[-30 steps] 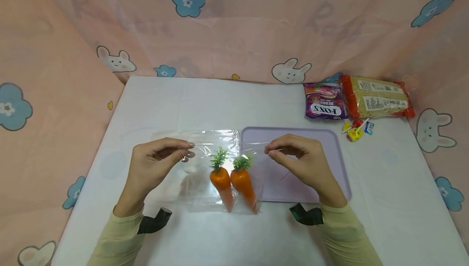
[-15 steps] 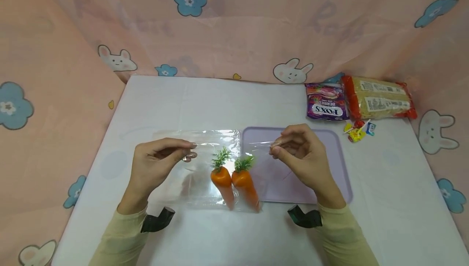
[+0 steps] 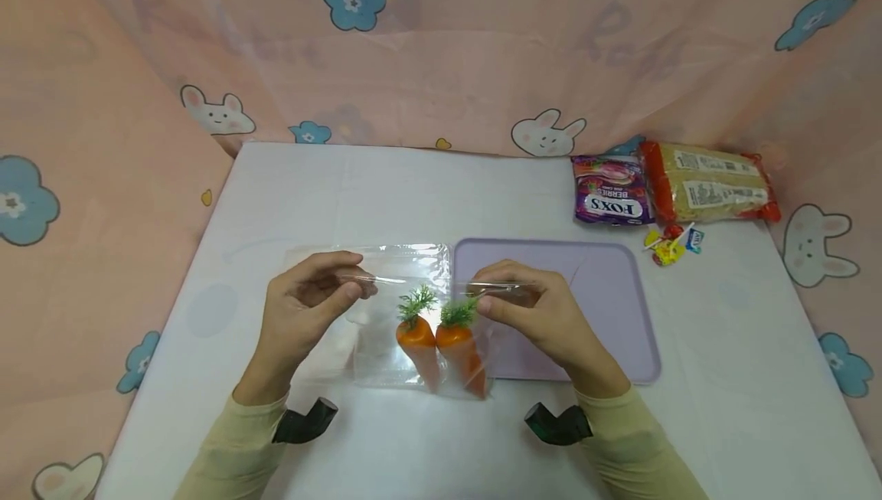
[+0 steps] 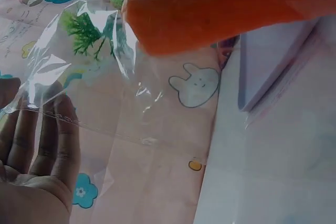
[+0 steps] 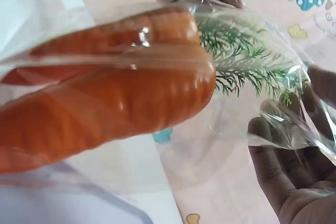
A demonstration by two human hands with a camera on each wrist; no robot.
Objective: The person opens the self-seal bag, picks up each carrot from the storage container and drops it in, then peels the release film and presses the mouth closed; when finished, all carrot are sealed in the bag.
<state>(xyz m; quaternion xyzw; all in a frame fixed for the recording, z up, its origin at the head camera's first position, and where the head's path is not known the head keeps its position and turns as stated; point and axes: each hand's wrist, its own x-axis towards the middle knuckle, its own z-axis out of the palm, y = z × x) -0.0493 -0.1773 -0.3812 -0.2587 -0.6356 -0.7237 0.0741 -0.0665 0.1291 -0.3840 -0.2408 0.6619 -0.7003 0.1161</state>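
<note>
Two orange carrots with green tops, a left carrot point(image 3: 416, 338) and a right carrot point(image 3: 458, 341), sit side by side inside a clear plastic bag point(image 3: 377, 366), tips down. My left hand point(image 3: 310, 297) holds the bag's upper left edge between thumb and fingers. On the other side my right hand point(image 3: 527, 305) grips the upper right edge, with the film lying across its fingers. From the right wrist view, the carrots point(image 5: 131, 85) lie close behind the film, and their leafy tops point(image 5: 241, 61) point toward the bag's mouth.
Behind the bag, more clear plastic packaging point(image 3: 413, 252) lies flat on the white table point(image 3: 386, 194). A lilac tray point(image 3: 586, 347) is beneath and beyond my right hand. At the back right are a purple FOX'S candy bag point(image 3: 612, 192), a yellow-and-red packet point(image 3: 713, 182) and several small candies point(image 3: 667, 251).
My right hand has moved left and slightly down, and my left hand a little right, so they are closer together. The bag's top edge now folds across the right fingers.
</note>
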